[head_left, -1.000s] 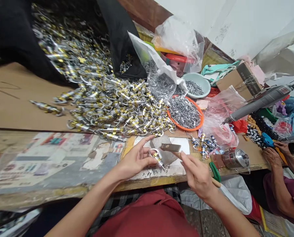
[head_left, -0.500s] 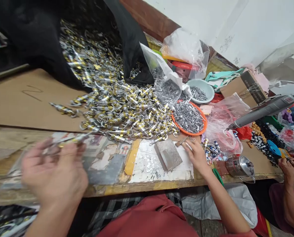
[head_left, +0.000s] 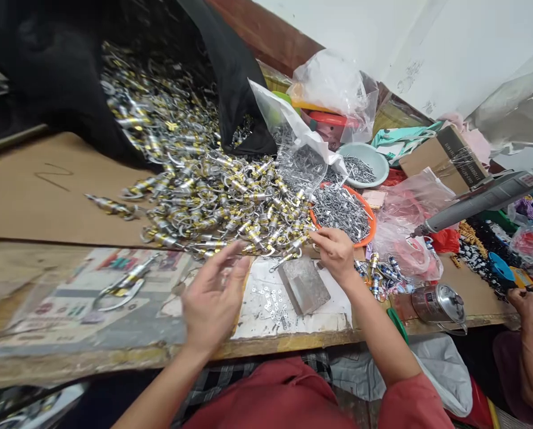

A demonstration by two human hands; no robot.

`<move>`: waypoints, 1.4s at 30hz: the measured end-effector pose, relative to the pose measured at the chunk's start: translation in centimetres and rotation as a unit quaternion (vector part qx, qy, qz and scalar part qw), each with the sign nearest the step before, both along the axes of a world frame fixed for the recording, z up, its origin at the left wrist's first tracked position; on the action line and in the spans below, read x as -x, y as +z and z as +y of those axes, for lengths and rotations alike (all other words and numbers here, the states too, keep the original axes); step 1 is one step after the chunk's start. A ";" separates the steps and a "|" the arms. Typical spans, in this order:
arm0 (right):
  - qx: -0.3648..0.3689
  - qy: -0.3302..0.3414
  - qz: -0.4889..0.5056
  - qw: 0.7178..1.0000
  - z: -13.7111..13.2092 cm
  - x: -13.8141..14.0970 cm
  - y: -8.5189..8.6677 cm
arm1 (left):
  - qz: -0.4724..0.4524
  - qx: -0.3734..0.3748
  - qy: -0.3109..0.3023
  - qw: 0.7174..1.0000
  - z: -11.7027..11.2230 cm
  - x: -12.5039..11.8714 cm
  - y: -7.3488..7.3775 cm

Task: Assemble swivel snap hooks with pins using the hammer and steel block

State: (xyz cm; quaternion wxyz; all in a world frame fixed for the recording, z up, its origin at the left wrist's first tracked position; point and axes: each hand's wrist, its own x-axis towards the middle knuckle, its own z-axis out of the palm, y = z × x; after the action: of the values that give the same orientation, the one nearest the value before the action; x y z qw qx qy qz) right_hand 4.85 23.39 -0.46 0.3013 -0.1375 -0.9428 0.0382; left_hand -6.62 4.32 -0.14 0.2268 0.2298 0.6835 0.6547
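Spread, my left hand (head_left: 213,298) is empty; my right hand (head_left: 337,255), closure unclear, is beside fittings (head_left: 248,196) likely heaped for reach.

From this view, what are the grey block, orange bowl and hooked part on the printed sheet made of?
Grey block: probably metal, dull; flat, scuffed faces, though stone is possible.
Orange bowl: likely plastic, smooth; even, bright colour along the rim.
Hooked part: looks metal, shiny; silvery highlights, but blur leaves the yellow areas' material open.
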 end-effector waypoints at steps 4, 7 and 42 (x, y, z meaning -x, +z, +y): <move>0.003 0.135 0.041 0.990 -2.0 -1.4 0.8 | -0.153 -0.033 -0.145 0.977 2.4 -0.2 1.1; 0.001 0.193 0.032 0.981 -2.8 -2.1 0.7 | -0.197 -0.018 -0.264 0.944 3.1 -0.4 1.3; 0.188 0.151 0.035 0.970 -6.7 -3.2 2.1 | 0.129 -0.020 -0.127 0.983 1.6 -2.5 -0.6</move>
State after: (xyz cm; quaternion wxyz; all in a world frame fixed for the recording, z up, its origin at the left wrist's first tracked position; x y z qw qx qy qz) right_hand 8.04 16.72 1.68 0.2933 -0.0462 -0.9176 0.2642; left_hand -4.16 5.97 -0.76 0.2134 0.4021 0.6592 0.5985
